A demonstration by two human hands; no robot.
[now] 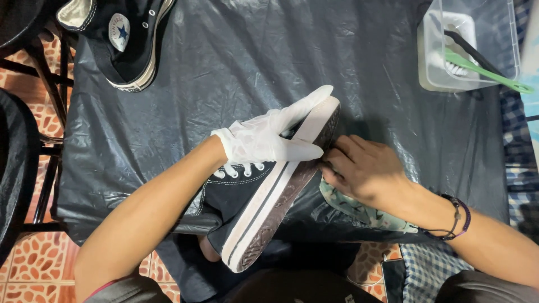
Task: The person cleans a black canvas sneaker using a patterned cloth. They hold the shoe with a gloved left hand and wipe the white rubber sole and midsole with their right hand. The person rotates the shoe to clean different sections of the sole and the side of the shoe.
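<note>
A black high-top canvas sneaker (pixel 247 193) with a white rubber sidewall lies tilted on its side, its worn brown sole facing right. My left hand (pixel 269 137), in a white glove, grips the shoe across its laces and toe. My bare right hand (pixel 365 168) presses a green patterned cloth (pixel 365 212) against the sole edge near the toe; the cloth trails under my wrist. Dark bracelets circle my right wrist.
A black plastic sheet (pixel 252 62) covers the table. The matching black sneaker (pixel 126 39) lies at the top left. A clear plastic tub (pixel 488 28) at the top right holds a white brush and a green-handled brush. Tiled floor and a dark chair show at left.
</note>
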